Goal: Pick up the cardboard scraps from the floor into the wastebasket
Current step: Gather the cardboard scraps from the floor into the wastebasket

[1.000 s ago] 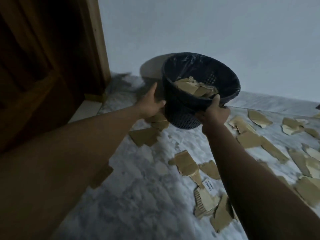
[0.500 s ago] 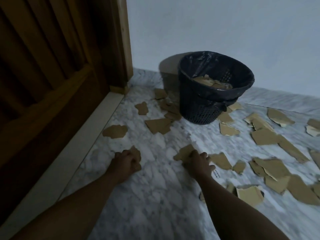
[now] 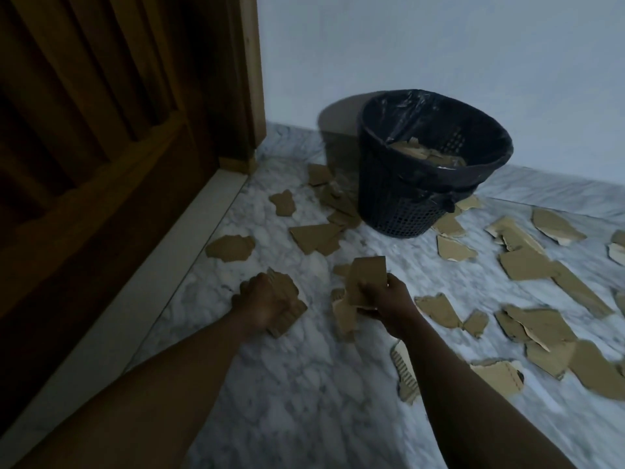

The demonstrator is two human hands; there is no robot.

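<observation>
A black mesh wastebasket [image 3: 399,204] lined with a dark bag stands upright by the wall, with cardboard scraps [image 3: 426,154] inside. Several brown cardboard scraps lie on the marble floor [image 3: 304,384] around it. My left hand [image 3: 260,302] is closed on a corrugated scrap [image 3: 287,306] low over the floor. My right hand [image 3: 385,302] grips a bunch of scraps [image 3: 367,275], raised a little off the floor. Both hands are well short of the basket.
A dark wooden door [image 3: 101,130] and its pale threshold [image 3: 142,299] run along the left. A white wall [image 3: 439,45] rises behind the basket. Loose scraps are at left [image 3: 230,248], ahead [image 3: 316,236] and spread across the right [image 3: 527,264].
A second ago both hands were at the tilted basket. They then dropped to the floor, closed on scraps, and now the right hand has lifted its scraps; the basket stands upright.
</observation>
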